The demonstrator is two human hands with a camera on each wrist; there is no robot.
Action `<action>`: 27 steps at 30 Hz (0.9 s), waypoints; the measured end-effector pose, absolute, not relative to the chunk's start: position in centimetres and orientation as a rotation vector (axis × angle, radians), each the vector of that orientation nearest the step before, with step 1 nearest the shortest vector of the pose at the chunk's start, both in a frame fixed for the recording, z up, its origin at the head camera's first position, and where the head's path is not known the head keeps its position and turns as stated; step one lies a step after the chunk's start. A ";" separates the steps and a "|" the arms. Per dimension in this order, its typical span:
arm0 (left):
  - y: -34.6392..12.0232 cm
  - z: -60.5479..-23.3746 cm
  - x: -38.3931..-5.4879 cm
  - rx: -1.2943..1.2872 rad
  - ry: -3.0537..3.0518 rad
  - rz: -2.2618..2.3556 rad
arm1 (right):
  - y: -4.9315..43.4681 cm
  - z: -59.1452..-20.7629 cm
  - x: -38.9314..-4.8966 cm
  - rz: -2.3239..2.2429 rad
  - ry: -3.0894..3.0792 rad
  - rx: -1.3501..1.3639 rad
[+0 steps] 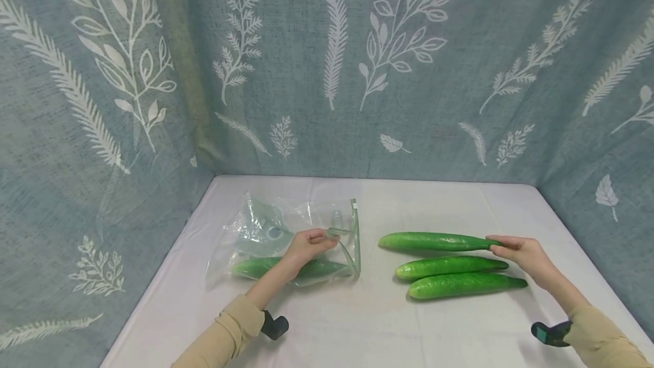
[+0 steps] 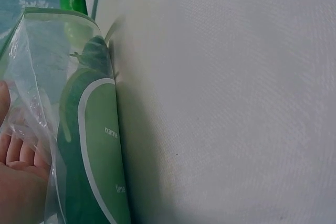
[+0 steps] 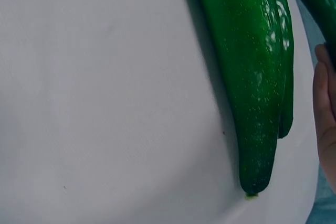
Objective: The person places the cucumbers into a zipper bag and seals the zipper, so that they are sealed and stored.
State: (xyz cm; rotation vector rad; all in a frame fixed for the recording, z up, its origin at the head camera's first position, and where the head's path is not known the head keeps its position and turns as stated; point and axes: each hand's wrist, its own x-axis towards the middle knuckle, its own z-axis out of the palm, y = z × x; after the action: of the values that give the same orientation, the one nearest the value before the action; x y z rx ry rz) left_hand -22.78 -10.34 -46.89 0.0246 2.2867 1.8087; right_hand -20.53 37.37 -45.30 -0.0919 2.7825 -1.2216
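Observation:
On the left lies a clear zip bag (image 1: 298, 214) with a green zip edge, its mouth facing right. One cucumber (image 1: 250, 268) shows through the plastic inside it. My left hand (image 1: 302, 251) pinches the bag's upper layer by the mouth, which gapes a little; in the left wrist view that hand (image 2: 23, 182) is partly behind the plastic. At the right, my right hand (image 1: 526, 254) grips the narrow dark end of a long cucumber (image 1: 434, 241), whose pale end points toward the bag. Two more cucumbers, a middle one (image 1: 444, 266) and a nearer one (image 1: 462, 285), lie side by side just in front of it.
A white cloth covers the table (image 1: 368, 328). Blue-green curtains (image 1: 306, 146) with white leaf prints stand behind it and at both sides. A dark wrist device (image 1: 275, 325) sits at the left sleeve, and another (image 1: 550, 334) at the right sleeve.

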 end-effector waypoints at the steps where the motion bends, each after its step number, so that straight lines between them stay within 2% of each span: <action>1: -10.3 -46.9 -22.8 0.029 2.286 1.814 | 37.3 -45.4 -20.5 -1.233 2.777 -0.086; 16: -10.3 -47.1 -23.0 0.033 2.271 1.839 | 35.3 -45.7 -20.4 -1.575 2.500 0.061; 27: -10.3 -47.0 -22.8 0.010 2.262 1.849 | 33.9 -45.9 -20.5 -1.595 2.488 0.098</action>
State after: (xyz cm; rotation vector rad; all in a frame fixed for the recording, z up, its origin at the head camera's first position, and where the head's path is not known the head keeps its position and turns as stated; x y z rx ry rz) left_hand -22.83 -10.29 -47.00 0.0105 2.2619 1.8493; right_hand -20.47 33.86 -45.89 0.0979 2.4879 -1.5948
